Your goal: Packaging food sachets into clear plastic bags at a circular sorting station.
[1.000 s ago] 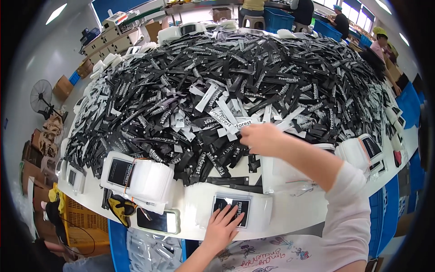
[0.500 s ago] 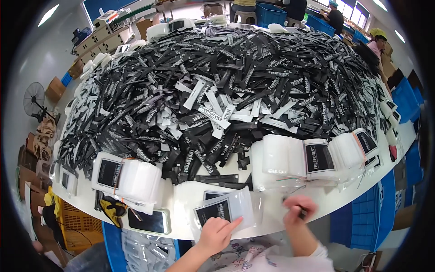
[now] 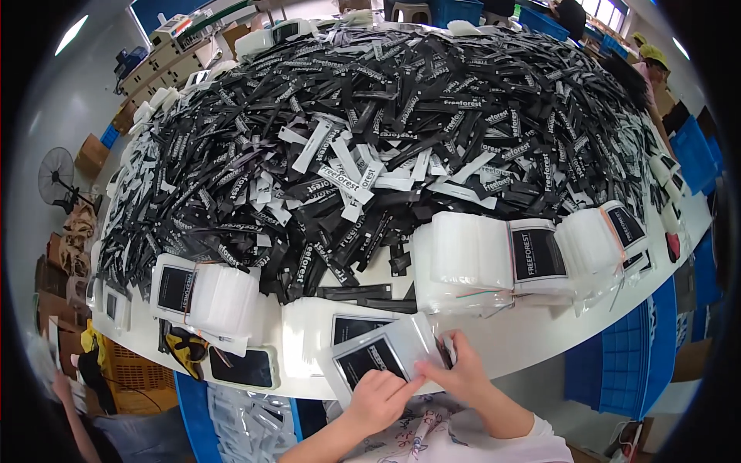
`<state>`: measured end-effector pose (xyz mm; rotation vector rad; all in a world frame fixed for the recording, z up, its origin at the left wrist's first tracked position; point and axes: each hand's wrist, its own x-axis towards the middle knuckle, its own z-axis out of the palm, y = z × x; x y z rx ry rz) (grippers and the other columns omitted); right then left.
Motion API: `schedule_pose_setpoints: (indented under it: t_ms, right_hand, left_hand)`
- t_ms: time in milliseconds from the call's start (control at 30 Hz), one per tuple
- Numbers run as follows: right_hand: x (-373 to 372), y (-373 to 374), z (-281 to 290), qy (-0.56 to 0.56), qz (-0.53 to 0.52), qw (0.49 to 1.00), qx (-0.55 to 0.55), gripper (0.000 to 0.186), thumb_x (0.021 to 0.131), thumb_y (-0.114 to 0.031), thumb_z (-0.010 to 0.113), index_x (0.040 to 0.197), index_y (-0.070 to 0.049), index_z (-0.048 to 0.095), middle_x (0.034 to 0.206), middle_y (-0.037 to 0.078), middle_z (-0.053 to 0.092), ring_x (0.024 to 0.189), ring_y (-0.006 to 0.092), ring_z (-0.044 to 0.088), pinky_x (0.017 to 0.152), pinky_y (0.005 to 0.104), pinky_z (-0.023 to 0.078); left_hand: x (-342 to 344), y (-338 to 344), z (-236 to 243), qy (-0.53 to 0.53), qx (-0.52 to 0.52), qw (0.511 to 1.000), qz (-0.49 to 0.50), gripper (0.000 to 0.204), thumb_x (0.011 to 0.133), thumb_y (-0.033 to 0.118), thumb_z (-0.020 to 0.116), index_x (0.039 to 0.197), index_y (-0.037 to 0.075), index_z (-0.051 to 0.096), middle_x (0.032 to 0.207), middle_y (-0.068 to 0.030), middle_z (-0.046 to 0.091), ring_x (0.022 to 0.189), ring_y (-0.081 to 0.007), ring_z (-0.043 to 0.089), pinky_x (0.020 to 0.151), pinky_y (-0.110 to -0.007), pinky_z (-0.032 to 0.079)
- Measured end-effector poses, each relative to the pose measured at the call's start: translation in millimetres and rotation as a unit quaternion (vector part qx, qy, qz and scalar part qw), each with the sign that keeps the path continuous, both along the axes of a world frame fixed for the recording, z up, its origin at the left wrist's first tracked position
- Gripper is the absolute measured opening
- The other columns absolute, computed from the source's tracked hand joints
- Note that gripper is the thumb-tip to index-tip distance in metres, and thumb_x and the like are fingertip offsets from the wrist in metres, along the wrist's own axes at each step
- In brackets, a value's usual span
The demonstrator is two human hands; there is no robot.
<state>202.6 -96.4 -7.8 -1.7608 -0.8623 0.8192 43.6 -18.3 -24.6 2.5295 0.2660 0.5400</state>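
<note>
A clear and white plastic bag (image 3: 413,341) with a black label lies tilted at the near table edge, over a stack of similar bags (image 3: 303,339). My left hand (image 3: 378,397) is closed on its near edge, index finger stretched toward the bag's right end. At that right end, my right hand (image 3: 461,373) grips a few thin black stick packets (image 3: 447,349), its thumb beside my left fingertip. The packets' tips meet the bag's end; whether they are inside is hidden. Beyond my hands rises a large heap of black and white stick packets (image 3: 347,174).
Banded bag stacks stand at right (image 3: 471,255) and left (image 3: 224,297). A phone (image 3: 241,367) and a yellow-black object (image 3: 185,345) lie near the left edge. Blue crates (image 3: 617,363) stand below the table. Another person's arm (image 3: 69,401) shows at far left, a co-worker (image 3: 654,73) at far right.
My right hand has moved left with the black packets, from beside the bag to its right end. The bag has turned slightly. Another person's arm has come in at the far left.
</note>
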Motion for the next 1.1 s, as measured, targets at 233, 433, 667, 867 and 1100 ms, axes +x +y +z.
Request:
schedule_pose_setpoints:
  t_ms: [233,433,667,867,1100]
  right_hand:
    - [-33,-5,11,0.034,0.133,0.989,0.06,0.021,0.072,-0.012,0.068,0.087,0.0,0.059,0.073,0.005,0.061,0.064,0.0092,0.055,0.058,0.0238,0.044]
    - [-32,-8,0,0.086,0.187,0.978,0.016,0.022,0.071,-0.013,0.068,0.09,-0.004,0.061,0.08,0.009,0.062,0.071,0.0199,0.061,0.064,0.026,0.047]
    - [-36,15,11,0.051,0.181,0.981,-0.054,0.023,0.073,-0.016,0.068,0.09,-0.002,0.061,0.069,0.007,0.061,0.061,0.0084,0.054,0.056,0.0229,0.044]
    - [-45,20,4,0.188,0.046,0.979,-0.064,0.023,0.075,-0.017,0.066,0.09,0.0,0.06,0.069,0.004,0.06,0.066,0.0059,0.051,0.061,0.0224,0.044]
    - [-38,10,3,0.116,0.168,0.979,-0.018,0.023,0.071,-0.018,0.07,0.083,0.0,0.062,0.067,0.004,0.059,0.06,0.0071,0.05,0.055,0.0229,0.043]
  left_hand:
    - [0,14,2,-0.07,-0.045,0.993,0.086,0.092,0.056,0.033,0.076,0.128,0.012,0.024,0.127,-0.0268,0.027,0.11,-0.0444,0.036,0.089,-0.053,0.027]
    - [-22,16,9,-0.038,-0.132,0.991,0.007,0.107,0.05,0.019,0.077,0.134,0.003,0.013,0.112,-0.0206,0.044,0.096,-0.0349,0.047,0.079,-0.043,0.037]
    - [-28,18,9,-0.038,-0.089,0.988,0.119,0.098,0.05,0.023,0.076,0.13,0.002,0.023,0.115,-0.0183,0.042,0.099,-0.0328,0.045,0.08,-0.041,0.034]
    - [-25,17,14,0.006,0.042,0.986,0.161,0.105,0.046,0.028,0.077,0.131,-0.001,0.022,0.121,-0.0219,0.035,0.103,-0.0354,0.04,0.083,-0.044,0.03]
    - [-25,19,1,-0.063,-0.087,0.994,0.032,0.093,0.049,0.017,0.075,0.128,-0.001,0.029,0.113,-0.0174,0.047,0.097,-0.0323,0.049,0.08,-0.041,0.039]
